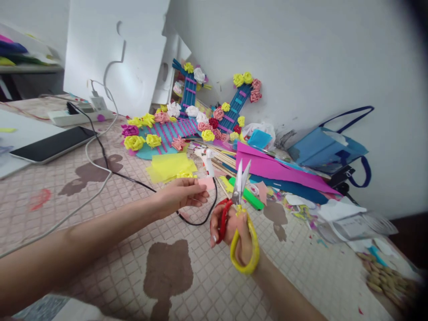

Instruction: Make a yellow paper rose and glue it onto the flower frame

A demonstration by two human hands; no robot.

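Note:
Between the thumb and fingers of my left hand (183,195) is a small piece of pink paper (207,183). My right hand (234,227) is wrapped round the handles of a pair of scissors (240,189), one handle red and the other yellow. The blades point up and away from me, slightly parted, with nothing between them. Just beyond my left hand, a white glue gun (207,162) stands by a stack of yellow paper (174,166). A green marker (250,198) lies behind the scissors.
Blue paper decorations (167,136) with paper flowers stand against the wall. Magenta sheets (277,169), paper scraps and a blue bag (326,149) are on the right, with peanuts (384,276) nearer. A tablet (53,145) and power strip (72,117) sit left. A black cable (133,180) crosses the table.

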